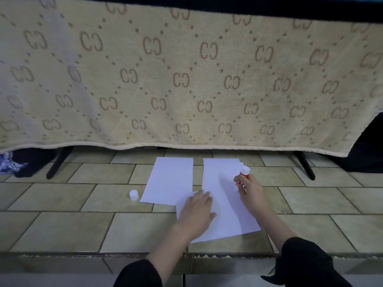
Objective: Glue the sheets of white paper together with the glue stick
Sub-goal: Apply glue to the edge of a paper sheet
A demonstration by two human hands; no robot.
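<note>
The near sheet (pixel 226 214), thin and likely to slide on the tiled floor (pixel 62 230), is being pinned under the flat, open-fingered left hand (pixel 196 208). The glue stick (pixel 243 176), light and rigid, is being gripped around its barrel by the right hand (pixel 248 190), seemingly tip-down. Farther off, a second sheet (pixel 170 179) and the cap (pixel 133 195) are lying.

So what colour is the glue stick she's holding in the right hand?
Red body with a white end, on the glue stick in the head view.

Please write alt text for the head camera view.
A left hand presses flat on a white sheet on a tiled surface while the right hand grips an uncapped glue stick. Its cap stands left of another sheet.
</note>
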